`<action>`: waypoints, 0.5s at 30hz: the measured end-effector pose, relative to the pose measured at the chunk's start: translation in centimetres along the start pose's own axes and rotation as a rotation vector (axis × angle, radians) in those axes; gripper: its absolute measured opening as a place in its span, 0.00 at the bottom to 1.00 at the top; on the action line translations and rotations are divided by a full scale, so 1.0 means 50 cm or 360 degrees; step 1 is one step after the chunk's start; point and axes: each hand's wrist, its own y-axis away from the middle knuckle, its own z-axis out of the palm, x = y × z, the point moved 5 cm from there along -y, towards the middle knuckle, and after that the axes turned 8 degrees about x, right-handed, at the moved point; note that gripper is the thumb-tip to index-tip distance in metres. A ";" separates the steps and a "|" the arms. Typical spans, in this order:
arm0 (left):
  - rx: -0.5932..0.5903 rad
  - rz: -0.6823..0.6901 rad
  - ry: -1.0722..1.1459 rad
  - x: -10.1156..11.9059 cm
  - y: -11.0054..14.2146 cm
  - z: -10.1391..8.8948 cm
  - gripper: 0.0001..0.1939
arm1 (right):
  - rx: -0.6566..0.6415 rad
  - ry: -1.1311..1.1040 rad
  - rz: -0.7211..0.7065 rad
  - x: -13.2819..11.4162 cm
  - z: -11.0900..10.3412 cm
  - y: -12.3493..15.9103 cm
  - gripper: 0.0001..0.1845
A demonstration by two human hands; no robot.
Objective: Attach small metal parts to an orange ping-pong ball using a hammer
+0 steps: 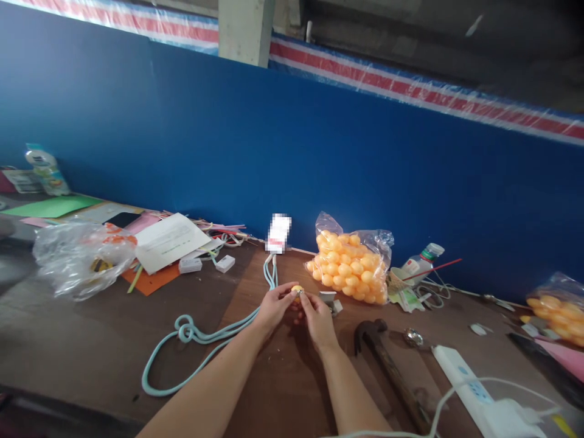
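Near the middle of the table, both my hands meet at an orange table tennis ball point(297, 288). My left hand point(274, 307) grips it from the left, thumb and fingertips closed around it. From the right, my right hand point(318, 316) pinches at its near side, where a small shiny silvery spot shows; what that is, I cannot make out. My fingers cover much of the ball. Behind my right hand lie small grey-white pieces point(336, 304). A clear bag of orange balls point(349, 267) stands just beyond them.
A light blue cord point(159, 353) loops left of my forearms, running to a propped phone point(278, 234). On the right lie a claw hammer point(387, 359), a power strip point(463, 377) and a bottle point(424, 258). Papers point(171, 243) and a plastic bag point(82, 255) lie left. A blue partition point(274, 146) stands behind.
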 end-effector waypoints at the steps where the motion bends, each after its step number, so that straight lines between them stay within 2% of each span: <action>1: -0.0014 -0.0016 0.0009 -0.001 0.001 0.001 0.27 | 0.0004 0.0003 -0.0005 0.000 -0.001 0.000 0.20; 5: -0.0046 -0.0097 0.0085 -0.001 0.005 0.005 0.27 | 0.0012 -0.0039 -0.0011 -0.001 -0.002 0.000 0.20; 9: 0.0020 -0.0117 0.0163 0.002 0.001 0.001 0.24 | -0.0018 -0.0113 0.0027 -0.003 0.000 0.002 0.23; 15: 0.0052 -0.0129 0.0240 -0.006 -0.009 -0.006 0.21 | 0.0001 -0.0039 0.0016 -0.002 0.003 0.001 0.19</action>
